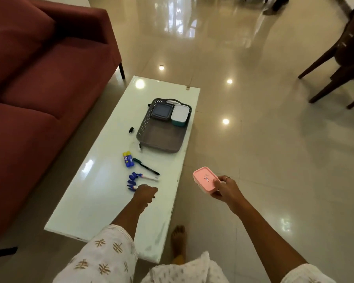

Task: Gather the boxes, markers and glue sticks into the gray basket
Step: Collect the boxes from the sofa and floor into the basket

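Note:
The gray basket [151, 139] sits on the far half of the white low table [102, 201], holding a dark gray box [162, 111] and a white box with a teal base [179, 115] at its far end. My right hand [225, 189] holds a pink box [205, 179] in the air beyond the table's right edge. My left hand [145, 194] is closed over a marker lying on the table. Blue-capped markers [133, 179], a black pen [146, 167], glue sticks [128, 159] and a black cap [131, 129] lie on the table to the basket's left and nearer me.
A maroon sofa [39, 78] runs along the table's left side. Dark wooden chair legs [335, 74] stand at the far right. Glossy tiled floor surrounds the table, and my bare foot [178, 242] stands by its near right corner.

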### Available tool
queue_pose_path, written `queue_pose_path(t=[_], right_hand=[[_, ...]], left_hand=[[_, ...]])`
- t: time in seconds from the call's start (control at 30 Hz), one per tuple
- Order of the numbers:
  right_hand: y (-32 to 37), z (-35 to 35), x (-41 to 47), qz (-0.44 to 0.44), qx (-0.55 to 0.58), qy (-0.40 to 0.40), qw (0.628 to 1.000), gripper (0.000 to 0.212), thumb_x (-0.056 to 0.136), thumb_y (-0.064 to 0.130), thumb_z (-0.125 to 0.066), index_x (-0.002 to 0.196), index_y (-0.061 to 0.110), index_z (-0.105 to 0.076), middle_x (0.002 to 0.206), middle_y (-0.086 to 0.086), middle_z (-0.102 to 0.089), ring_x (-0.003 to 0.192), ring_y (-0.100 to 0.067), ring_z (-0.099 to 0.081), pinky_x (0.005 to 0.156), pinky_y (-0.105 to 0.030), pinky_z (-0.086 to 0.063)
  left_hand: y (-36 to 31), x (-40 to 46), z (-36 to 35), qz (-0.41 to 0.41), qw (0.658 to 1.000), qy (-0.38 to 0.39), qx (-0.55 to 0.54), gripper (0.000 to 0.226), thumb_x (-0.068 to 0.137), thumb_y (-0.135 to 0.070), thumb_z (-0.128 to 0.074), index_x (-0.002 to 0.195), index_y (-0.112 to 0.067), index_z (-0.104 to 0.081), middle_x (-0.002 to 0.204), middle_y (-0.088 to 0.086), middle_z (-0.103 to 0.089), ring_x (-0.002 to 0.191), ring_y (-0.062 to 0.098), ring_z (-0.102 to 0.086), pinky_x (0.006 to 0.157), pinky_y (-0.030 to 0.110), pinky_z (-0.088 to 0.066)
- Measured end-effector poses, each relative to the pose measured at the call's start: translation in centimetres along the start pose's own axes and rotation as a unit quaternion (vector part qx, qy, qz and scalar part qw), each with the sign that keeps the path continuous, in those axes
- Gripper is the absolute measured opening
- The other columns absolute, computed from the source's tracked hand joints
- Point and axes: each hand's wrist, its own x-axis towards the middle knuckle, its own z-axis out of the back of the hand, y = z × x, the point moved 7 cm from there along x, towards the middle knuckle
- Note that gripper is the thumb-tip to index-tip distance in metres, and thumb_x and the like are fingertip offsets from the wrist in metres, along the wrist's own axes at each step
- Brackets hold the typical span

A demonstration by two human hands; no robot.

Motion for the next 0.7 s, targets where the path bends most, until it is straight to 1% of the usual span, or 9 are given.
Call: queue_pose_path(t=[0.07,0.13,0.23,0.33,0.4,0.47,0.53,0.57,0.7], right_hand=[[2.0,0.9,2.5,-0.001,-0.012,0.001,1.0,0.012,0.096,0.009,-0.046,0.104,0.006,-0.053,0.105,-0.016,-0.062,0.095,-0.03,-0.062,0.083,-0.043,-0.055],[3.8,1.4,5.2,0.0,-0.034,0.005,0.999,0.012,0.095,0.01,-0.047,0.105,0.005,-0.052,0.107,-0.017,-0.062,0.094,-0.03,-0.062,0.084,-0.045,-0.055],[7.0,1.6,9.8,0.003,-0.07,0.019,0.997,0.012,0.093,0.01,-0.048,0.104,0.005,-0.053,0.11,-0.019,-0.062,0.094,-0.03,-0.062,0.083,-0.046,-0.056],[10.4,1.0,14.1,0.003,-0.118,0.051,0.992,0.016,0.091,0.009,-0.049,0.104,0.002,-0.055,0.11,-0.021,-0.062,0.093,-0.029,-0.061,0.08,-0.045,-0.057],[12.7,0.3,17.2,0.009,-0.152,0.077,0.985,0.022,0.09,0.009,-0.05,0.108,-0.002,-0.056,0.109,-0.024,-0.063,0.09,-0.03,-0.062,0.072,-0.041,-0.058],[14.8,-0.2,19.4,0.012,-0.172,0.097,0.98,0.021,0.089,0.01,-0.051,0.107,-0.001,-0.057,0.109,-0.023,-0.064,0.09,-0.029,-0.063,0.064,-0.036,-0.058],[16.5,-0.9,21.5,0.004,-0.188,0.111,0.976,0.016,0.089,0.009,-0.051,0.101,0.001,-0.058,0.107,-0.021,-0.063,0.094,-0.031,-0.063,0.062,-0.035,-0.058],[17.2,-1.3,22.4,-0.004,-0.201,0.116,0.973,0.016,0.089,0.009,-0.051,0.1,0.0,-0.058,0.106,-0.02,-0.062,0.096,-0.032,-0.063,0.061,-0.035,-0.058],[19.5,-4.1,25.4,-0.004,-0.288,0.141,0.947,0.01,0.082,0.006,-0.05,0.087,0.003,-0.058,0.097,-0.021,-0.062,0.079,-0.03,-0.059,0.038,-0.022,-0.045]], left_hand=[[-3.1,0.6,-0.7,-0.031,0.998,-0.019,0.052,0.011,0.093,-0.016,-0.052,0.089,-0.007,-0.057,0.102,0.013,-0.054,0.072,0.02,-0.054,0.064,0.028,-0.046],[-5.3,1.4,-1.1,-0.038,0.996,-0.046,0.068,0.022,0.091,-0.018,-0.055,0.108,-0.004,-0.058,0.109,0.015,-0.057,0.097,0.027,-0.058,0.082,0.032,-0.047],[-8.3,2.8,-1.6,-0.029,0.994,-0.075,0.073,0.009,0.09,-0.015,-0.056,0.082,-0.012,-0.053,0.092,0.009,-0.053,0.096,0.022,-0.051,0.086,0.03,-0.043],[-10.5,3.9,-1.8,-0.002,0.994,-0.097,0.044,0.023,0.089,-0.018,-0.058,0.109,-0.006,-0.058,0.112,0.013,-0.057,0.11,0.026,-0.055,0.091,0.03,-0.043],[-11.8,4.9,-1.9,0.009,0.992,-0.121,0.028,0.009,0.088,-0.016,-0.059,0.084,-0.01,-0.055,0.088,0.009,-0.058,0.094,0.021,-0.054,0.081,0.029,-0.043],[-12.3,6.1,-2.2,0.04,0.99,-0.139,0.001,0.025,0.089,-0.015,-0.059,0.068,-0.013,-0.044,0.072,0.002,-0.048,0.091,0.019,-0.049,0.078,0.027,-0.039],[-13.2,6.8,-2.8,0.057,0.99,-0.131,-0.01,0.017,0.089,-0.018,-0.059,0.099,-0.005,-0.058,0.102,0.01,-0.059,0.11,0.025,-0.054,0.091,0.028,-0.04],[-13.6,7.4,-3.2,0.067,0.989,-0.131,-0.017,0.034,0.089,-0.02,-0.059,0.118,-0.003,-0.055,0.12,0.014,-0.058,0.118,0.029,-0.053,0.097,0.031,-0.041],[-15.2,9.1,-3.4,0.076,0.987,-0.14,-0.025,0.046,0.089,-0.02,-0.058,0.13,-0.002,-0.047,0.129,0.02,-0.056,0.119,0.033,-0.055,0.098,0.035,-0.046]])
